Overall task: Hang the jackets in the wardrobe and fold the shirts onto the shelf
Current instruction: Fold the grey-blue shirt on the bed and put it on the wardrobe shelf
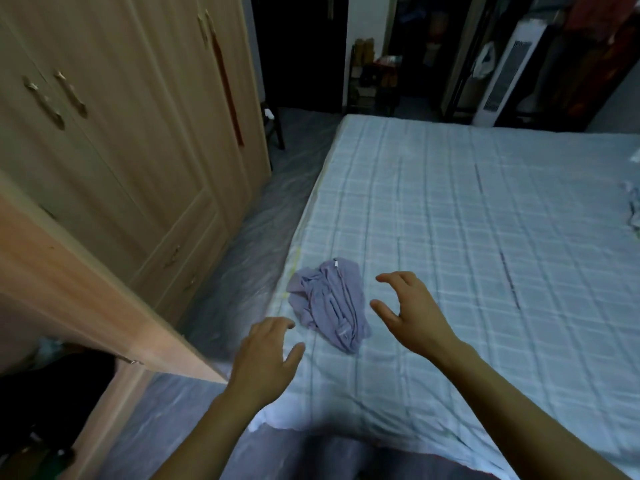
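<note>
A crumpled lilac garment (330, 303) lies on the bed (467, 237), near the bed's left edge, at about 6 o'clock from the frame's centre. A small white tag shows at its far end; whether it is a shirt or a jacket cannot be told.

The left hand (268, 355) hovers at 7 o'clock from the garment, just beside its near left corner, palm down. Its fingers are loosely spread and slightly bent, thumb out to the right, and they grip nothing. Whether the fingertips touch the cloth cannot be told.

The right hand (410, 310) hovers at 3 o'clock from the garment, just beside it. Its fingers are curved like a claw and spread, thumb apart from the forefinger, with nothing between them.

The wardrobe (121, 133) stands at 9 to 11 o'clock, its far doors closed, with metal handles. One open door (104, 289) juts into view at 8 o'clock, its edge ending near the left wrist.

Plastic sheeting (249, 244) covers the floor between wardrobe and bed. A white fan (502, 74) stands at 1 o'clock beyond the bed, and a bit of pale cloth (633, 206) lies at the bed's right edge at 3 o'clock
</note>
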{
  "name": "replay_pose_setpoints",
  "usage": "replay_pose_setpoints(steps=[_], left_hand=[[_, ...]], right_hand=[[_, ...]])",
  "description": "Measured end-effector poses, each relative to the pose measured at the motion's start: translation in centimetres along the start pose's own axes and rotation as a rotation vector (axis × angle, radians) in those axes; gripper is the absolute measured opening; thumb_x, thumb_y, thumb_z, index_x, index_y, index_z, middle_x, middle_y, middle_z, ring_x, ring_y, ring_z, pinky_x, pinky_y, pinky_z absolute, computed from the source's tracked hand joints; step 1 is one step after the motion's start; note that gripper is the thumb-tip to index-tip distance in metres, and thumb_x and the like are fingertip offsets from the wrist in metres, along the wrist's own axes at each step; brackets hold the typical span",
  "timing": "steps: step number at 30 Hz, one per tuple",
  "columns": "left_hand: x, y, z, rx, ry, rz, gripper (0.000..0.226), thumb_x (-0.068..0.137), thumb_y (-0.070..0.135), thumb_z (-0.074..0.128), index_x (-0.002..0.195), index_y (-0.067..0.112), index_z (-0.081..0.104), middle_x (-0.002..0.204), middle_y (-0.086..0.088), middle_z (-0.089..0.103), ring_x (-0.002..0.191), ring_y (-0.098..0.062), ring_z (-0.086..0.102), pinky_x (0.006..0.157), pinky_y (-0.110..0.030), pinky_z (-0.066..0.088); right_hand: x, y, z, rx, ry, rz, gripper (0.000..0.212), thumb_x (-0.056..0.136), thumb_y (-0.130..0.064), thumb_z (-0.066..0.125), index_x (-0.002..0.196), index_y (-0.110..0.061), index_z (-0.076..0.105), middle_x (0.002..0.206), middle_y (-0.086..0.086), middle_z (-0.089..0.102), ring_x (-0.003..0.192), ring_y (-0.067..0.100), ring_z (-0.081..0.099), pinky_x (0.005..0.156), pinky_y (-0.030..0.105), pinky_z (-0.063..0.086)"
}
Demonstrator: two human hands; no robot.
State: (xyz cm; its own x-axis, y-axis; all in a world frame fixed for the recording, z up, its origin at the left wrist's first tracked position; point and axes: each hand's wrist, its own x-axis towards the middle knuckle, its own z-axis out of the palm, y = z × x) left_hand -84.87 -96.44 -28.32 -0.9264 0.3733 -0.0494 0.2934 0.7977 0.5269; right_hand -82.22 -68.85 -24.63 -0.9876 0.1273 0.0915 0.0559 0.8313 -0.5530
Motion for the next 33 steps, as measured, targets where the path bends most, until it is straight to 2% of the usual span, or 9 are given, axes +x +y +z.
replay_pose_setpoints(steps=[6,13,16,21,26,30,33], left_hand=[[5.6,0.3,3.0,0.041,-0.057,-0.048,0.043,0.096,0.05,0.051,0.133,0.028,0.048,0.135,0.007,0.053,0.124,-0.017,0.048,0.103,-0.035,0.042],[13.8,-3.9,5.8,0.028,-0.13,-0.111,0.037,0.096,0.046,0.052,0.126,0.025,0.052,0.125,0.002,0.059,0.114,-0.02,0.052,0.092,-0.033,0.047],[18.5,-6.6,7.4,-0.033,-0.168,-0.164,0.034,0.096,0.04,0.053,0.124,0.021,0.053,0.124,-0.001,0.058,0.113,-0.022,0.052,0.091,-0.036,0.047],[24.8,-10.1,10.3,-0.175,-0.149,-0.261,0.024,0.096,0.032,0.056,0.116,0.018,0.058,0.119,-0.002,0.061,0.109,-0.021,0.056,0.088,-0.037,0.049],[29.4,-12.4,14.0,-0.149,-0.241,-0.344,0.034,0.096,0.036,0.057,0.122,0.015,0.054,0.122,-0.007,0.057,0.11,-0.026,0.056,0.088,-0.039,0.049],[31.8,-13.7,17.0,-0.147,-0.302,-0.495,0.054,0.092,0.041,0.062,0.131,0.007,0.046,0.127,-0.013,0.05,0.113,-0.031,0.055,0.09,-0.04,0.049],[32.7,-14.6,18.8,-0.182,-0.242,-0.574,0.039,0.091,0.039,0.064,0.117,0.012,0.053,0.118,-0.01,0.056,0.105,-0.029,0.059,0.082,-0.037,0.049]], right_hand=[[3.0,2.6,3.0,-0.041,-0.186,-0.024,0.047,0.094,-0.038,0.059,0.137,-0.02,0.049,0.134,0.003,0.047,0.122,0.023,0.046,0.102,0.036,0.042],[7.6,5.6,6.2,-0.045,-0.234,0.049,0.046,0.094,-0.039,0.058,0.137,-0.023,0.049,0.135,-0.001,0.046,0.123,0.018,0.045,0.102,0.029,0.042],[11.2,7.1,8.2,-0.085,-0.261,0.11,0.046,0.094,-0.038,0.059,0.137,-0.024,0.048,0.135,-0.002,0.047,0.124,0.016,0.046,0.102,0.025,0.04],[17.6,8.2,13.4,-0.105,-0.36,0.146,0.045,0.094,-0.035,0.058,0.136,-0.021,0.05,0.133,0.002,0.049,0.123,0.022,0.048,0.102,0.03,0.042],[22.0,8.8,19.2,-0.085,-0.483,0.162,0.041,0.096,-0.031,0.056,0.134,-0.016,0.052,0.132,0.007,0.051,0.121,0.026,0.049,0.099,0.032,0.043],[23.7,10.0,22.6,-0.082,-0.557,0.182,0.036,0.096,-0.028,0.054,0.13,-0.015,0.054,0.124,0.008,0.054,0.113,0.027,0.052,0.095,0.034,0.044],[24.3,10.6,24.1,-0.042,-0.569,0.182,0.035,0.095,-0.028,0.054,0.128,-0.016,0.055,0.118,0.006,0.055,0.107,0.025,0.054,0.092,0.032,0.044]])
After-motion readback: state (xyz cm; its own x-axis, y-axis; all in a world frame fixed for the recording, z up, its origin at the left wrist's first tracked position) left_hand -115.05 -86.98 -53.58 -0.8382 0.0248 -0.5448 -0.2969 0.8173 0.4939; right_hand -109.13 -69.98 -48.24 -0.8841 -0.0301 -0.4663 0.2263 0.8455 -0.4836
